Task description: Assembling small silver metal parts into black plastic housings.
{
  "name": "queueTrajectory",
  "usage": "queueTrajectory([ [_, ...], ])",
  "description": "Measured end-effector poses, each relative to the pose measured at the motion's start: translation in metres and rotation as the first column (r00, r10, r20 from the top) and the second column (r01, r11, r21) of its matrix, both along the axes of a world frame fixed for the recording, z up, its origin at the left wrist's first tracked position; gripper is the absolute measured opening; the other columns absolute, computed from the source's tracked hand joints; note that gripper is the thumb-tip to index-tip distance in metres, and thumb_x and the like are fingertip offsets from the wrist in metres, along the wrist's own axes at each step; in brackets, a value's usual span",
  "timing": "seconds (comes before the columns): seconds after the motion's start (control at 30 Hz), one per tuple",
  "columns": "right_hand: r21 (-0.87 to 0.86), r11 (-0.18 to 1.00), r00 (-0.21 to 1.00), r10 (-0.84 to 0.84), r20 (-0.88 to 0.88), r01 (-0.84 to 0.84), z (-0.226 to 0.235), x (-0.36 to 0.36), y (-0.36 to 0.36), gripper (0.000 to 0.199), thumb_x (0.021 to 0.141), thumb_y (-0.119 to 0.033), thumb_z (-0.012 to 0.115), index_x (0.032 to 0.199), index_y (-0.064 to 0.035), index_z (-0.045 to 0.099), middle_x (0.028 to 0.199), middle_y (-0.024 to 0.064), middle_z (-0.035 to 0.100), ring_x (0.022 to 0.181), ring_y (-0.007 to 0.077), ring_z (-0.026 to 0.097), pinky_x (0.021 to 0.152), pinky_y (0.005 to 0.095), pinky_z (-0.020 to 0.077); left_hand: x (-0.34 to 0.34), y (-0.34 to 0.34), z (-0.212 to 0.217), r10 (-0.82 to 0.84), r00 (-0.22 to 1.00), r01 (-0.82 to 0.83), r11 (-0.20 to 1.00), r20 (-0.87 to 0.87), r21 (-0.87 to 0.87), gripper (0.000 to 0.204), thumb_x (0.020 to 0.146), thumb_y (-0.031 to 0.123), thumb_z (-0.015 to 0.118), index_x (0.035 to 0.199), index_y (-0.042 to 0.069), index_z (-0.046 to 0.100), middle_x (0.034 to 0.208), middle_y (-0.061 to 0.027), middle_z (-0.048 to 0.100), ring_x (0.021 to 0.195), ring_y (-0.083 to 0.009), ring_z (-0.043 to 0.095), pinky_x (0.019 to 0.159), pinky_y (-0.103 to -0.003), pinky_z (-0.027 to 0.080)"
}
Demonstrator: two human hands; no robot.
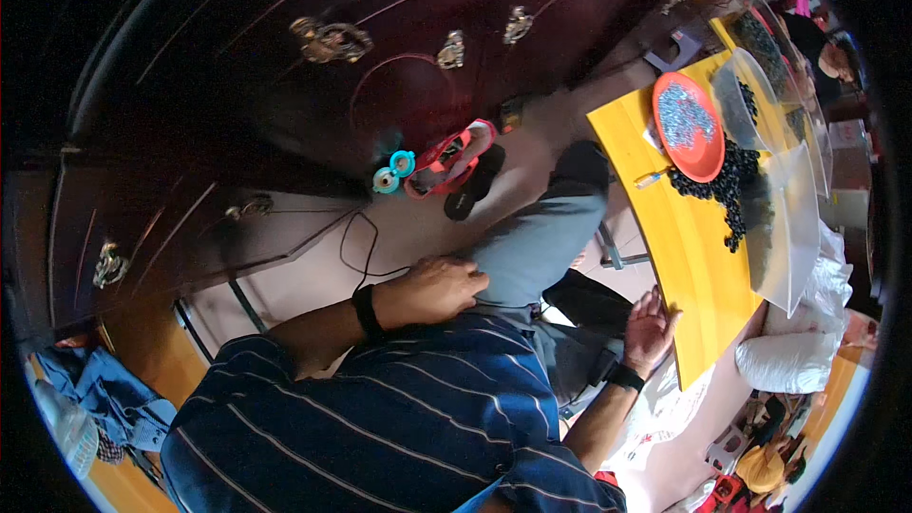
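My left hand [435, 289] rests on my grey trouser leg [532, 239], its fingers loosely curled and nothing showing in them. At the near edge of the yellow table [698, 299], my right hand [649, 331] has its fingers apart and the palm partly turned up; it holds nothing and its fingertips are beside the edge. Farther up the table lies a heap of small black parts [724, 192]. An orange oval dish [701, 163] of small silvery pieces sits against the heap. A slim pen-like tool [650, 179] lies near the table's left edge.
Translucent bins [784, 228] line the table's far side, with white sacks [788, 361] beyond. A dark wooden door or panel with metal ornaments [328, 40] stands to the left. On the floor are a pink-red bag [454, 166], a turquoise-lidded container [392, 172] and a black cable [370, 245].
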State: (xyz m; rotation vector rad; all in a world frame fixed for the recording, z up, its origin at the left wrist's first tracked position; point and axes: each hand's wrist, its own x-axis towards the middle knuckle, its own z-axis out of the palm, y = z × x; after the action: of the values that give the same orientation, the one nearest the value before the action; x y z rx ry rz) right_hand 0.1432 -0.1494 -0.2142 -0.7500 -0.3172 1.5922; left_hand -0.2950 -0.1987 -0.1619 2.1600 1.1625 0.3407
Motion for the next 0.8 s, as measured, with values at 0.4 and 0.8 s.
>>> queueTrajectory([
  [0.4, -0.131, 0.958, 0.963, -0.237, 0.129, 0.253, -0.001, -0.026, 0.025, 0.037, 0.092, -0.044, 0.064, 0.110, -0.0114, 0.066, 0.099, 0.0086, 0.071, 0.090, 0.0220, 0.068, 0.081, 0.0340, 0.0547, 0.050, 0.098, -0.032, 0.030, 1.000, -0.030, 1.000, -0.011, 0.006, 0.020, 0.086, 0.023, 0.065, 0.091, 0.005, 0.061, 0.087, -0.0157, 0.065, 0.085, -0.0350, 0.065, 0.073, -0.046, 0.050],
  [0.8, -0.099, 0.973, 0.974, -0.198, 0.113, 0.209, 0.002, -0.025, 0.028, 0.032, 0.096, -0.042, 0.059, 0.113, -0.0162, 0.066, 0.102, 0.0095, 0.070, 0.089, 0.0213, 0.068, 0.078, 0.0331, 0.0555, 0.018, 0.138, -0.091, 0.461, 0.781, -0.335, 0.879, 0.422, -0.340, 0.014, 0.088, 0.015, 0.066, 0.085, 0.002, 0.066, 0.071, -0.0041, 0.064, 0.061, -0.0114, 0.060, 0.056, -0.029, 0.047],
])
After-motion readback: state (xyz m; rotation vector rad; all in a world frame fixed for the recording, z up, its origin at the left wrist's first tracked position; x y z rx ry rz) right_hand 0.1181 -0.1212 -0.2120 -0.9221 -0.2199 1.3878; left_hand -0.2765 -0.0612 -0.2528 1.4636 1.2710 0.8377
